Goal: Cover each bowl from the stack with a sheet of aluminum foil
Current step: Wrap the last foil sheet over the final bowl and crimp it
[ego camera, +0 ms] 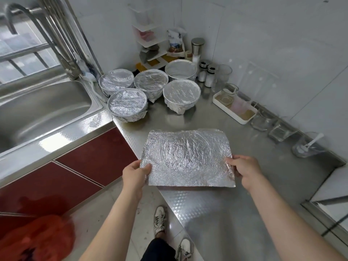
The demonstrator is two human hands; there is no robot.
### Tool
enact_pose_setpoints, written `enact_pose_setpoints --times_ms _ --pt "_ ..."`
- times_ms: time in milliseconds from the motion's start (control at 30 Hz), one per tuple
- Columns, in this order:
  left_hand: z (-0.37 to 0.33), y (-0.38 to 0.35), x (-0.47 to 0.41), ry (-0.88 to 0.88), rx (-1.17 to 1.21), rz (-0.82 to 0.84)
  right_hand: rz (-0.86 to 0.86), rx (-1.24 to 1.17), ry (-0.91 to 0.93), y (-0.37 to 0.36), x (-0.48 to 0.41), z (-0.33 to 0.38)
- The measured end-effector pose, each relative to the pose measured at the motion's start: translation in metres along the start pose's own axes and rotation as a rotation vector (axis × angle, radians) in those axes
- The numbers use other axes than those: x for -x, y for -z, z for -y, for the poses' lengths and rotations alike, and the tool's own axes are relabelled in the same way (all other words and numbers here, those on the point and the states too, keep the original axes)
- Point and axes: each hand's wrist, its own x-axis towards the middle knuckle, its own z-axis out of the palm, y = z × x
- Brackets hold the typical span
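Foil sheet (186, 157) is pinched at its two side edges: left hand (136, 173) on the left edge, right hand (243, 169) on the right, thumbs on top. It lies low over the steel counter (235, 213). Keep the sheet taut and level, and centre it before pressing the edges down. No uncovered bowl is visible. Five foil-covered bowls (151, 80) stand behind, beside the sink (47, 113).

A home kitchen: a steel sink (43, 108) with a tap (22, 17) sits in a steel counter (216, 210) over red cabinets (94, 157), with tiled walls, shakers (206, 74) and a corner rack (150, 48).
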Motion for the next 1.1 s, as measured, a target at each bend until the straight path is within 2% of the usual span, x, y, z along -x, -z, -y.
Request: enact_pose_setpoints --times_ms 133,200,233,300,367,433,500,567,733,933,1100 --pt "-0.004 -0.003 0.005 -0.038 -0.092 -0.03 -0.01 0.034 -0.03 0.002 -0.001 -0.004" --pt "-0.006 -0.001 0.007 -0.136 -0.254 -0.09 -0.007 0.034 -0.036 0.001 0.001 -0.006" --pt "-0.007 -0.001 0.01 -0.244 -0.387 -0.136 -0.008 0.037 -0.029 0.0 0.003 -0.007" --pt "-0.011 -0.006 0.02 -0.599 -0.625 -0.202 -0.015 0.048 -0.001 -0.002 0.004 -0.007" --pt "-0.014 -0.02 0.031 -0.9 -0.786 -0.08 -0.019 0.056 0.037 -0.004 0.006 -0.007" --pt "-0.006 -0.035 0.039 -1.018 -0.96 0.192 -0.018 0.065 0.069 -0.006 0.008 -0.007" --pt "0.009 -0.044 0.038 -1.095 -1.088 0.359 -0.011 0.065 0.091 -0.007 0.012 -0.006" --pt "0.02 -0.047 0.036 -1.151 -1.111 0.404 -0.019 0.067 0.109 -0.006 0.015 -0.005" --pt "0.03 -0.045 0.037 -1.308 -1.105 0.375 -0.042 0.099 0.137 0.002 0.018 -0.009" --pt "0.038 -0.041 0.031 -1.321 -1.031 0.28 -0.07 0.213 0.148 0.011 0.015 -0.011" --pt "0.04 -0.041 0.031 -1.328 -0.989 0.254 -0.048 0.094 0.04 0.008 0.016 -0.012"
